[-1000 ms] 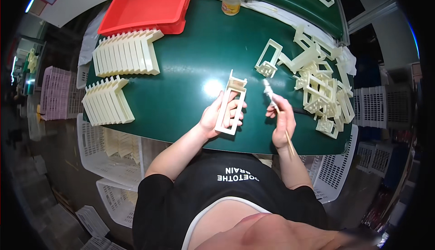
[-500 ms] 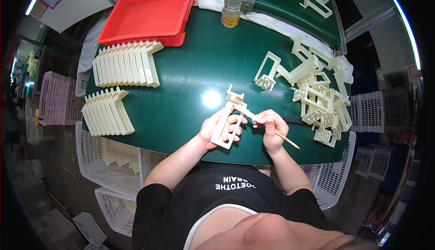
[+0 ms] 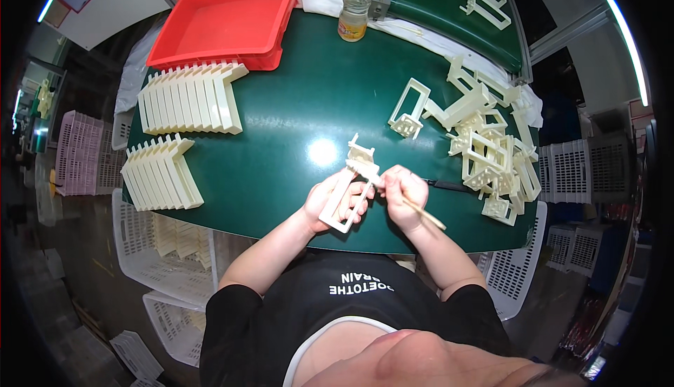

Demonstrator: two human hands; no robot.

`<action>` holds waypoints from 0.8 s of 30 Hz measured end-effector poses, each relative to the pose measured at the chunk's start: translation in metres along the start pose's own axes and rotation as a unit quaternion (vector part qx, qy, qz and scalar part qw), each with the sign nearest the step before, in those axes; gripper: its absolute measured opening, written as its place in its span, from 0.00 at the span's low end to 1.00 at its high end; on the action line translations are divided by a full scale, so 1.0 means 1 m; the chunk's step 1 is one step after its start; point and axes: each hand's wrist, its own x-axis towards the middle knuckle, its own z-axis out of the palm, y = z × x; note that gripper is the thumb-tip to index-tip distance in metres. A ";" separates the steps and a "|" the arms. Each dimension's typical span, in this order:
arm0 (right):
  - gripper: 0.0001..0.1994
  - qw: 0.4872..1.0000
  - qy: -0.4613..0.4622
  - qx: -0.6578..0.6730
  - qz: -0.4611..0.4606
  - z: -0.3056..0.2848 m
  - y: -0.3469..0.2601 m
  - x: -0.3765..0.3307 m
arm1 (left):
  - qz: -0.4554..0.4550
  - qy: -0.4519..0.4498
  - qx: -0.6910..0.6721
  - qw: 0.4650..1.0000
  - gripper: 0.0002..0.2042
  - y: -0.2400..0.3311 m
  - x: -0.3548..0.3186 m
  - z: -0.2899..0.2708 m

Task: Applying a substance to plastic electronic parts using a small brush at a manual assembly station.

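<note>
My left hand (image 3: pixel 319 201) is wrapped around a cream plastic frame (image 3: pixel 335 208), a long open rectangle with a pronged block at its far end. The fingers show through the frame's opening. In my right hand (image 3: pixel 407 197) is a thin stick-like tool with a wooden handle (image 3: pixel 430 219), whose tail points toward me. The tool's pale front end meets the frame just below the pronged block. Whether that end is a brush or something else, I cannot tell. Just right of the right hand, a dark slim tool (image 3: pixel 449 185) lies on the green table (image 3: pixel 281 106).
A heap of similar cream frames (image 3: pixel 484 152) lies at the right, one loose frame (image 3: pixel 410 110) beside it. Two neat rows of cream parts (image 3: pixel 189 101) stand at the left below a red tray (image 3: pixel 221 25). At the back stands a glass jar (image 3: pixel 354 16). White baskets (image 3: pixel 165 247) stand below.
My right hand has shifted left and slightly up toward the frame, bringing the tool with it. The left hand keeps its hold and has moved slightly left.
</note>
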 end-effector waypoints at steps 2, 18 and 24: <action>0.11 0.996 -0.016 0.055 0.065 0.002 -0.007 -0.008 | 0.033 0.016 0.019 0.999 0.25 -0.004 -0.002 0.000; 0.15 0.980 -0.057 0.150 0.120 -0.004 -0.014 -0.018 | 0.025 0.002 0.083 0.996 0.25 -0.008 0.002 -0.001; 0.17 0.981 0.062 0.158 0.095 -0.026 -0.015 -0.015 | 0.094 -0.011 0.075 0.993 0.25 -0.008 0.004 -0.002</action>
